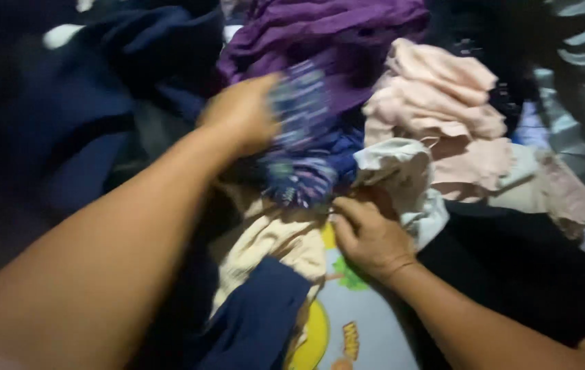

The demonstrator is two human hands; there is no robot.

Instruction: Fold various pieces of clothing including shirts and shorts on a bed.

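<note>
My left hand (241, 113) gripped the blue patterned garment (303, 137), fingers clamped on its upper edge in the pile's middle; best lifted slowly. My right hand (368, 236) pinched the cream cloth (285, 240) below, beside the pink garment (443, 103).

I see no bare gap around my left hand (241, 113): purple cloth (320, 31) crowds above, pink heap (443, 103) right, patterned garment (303, 144) against fingers
</note>
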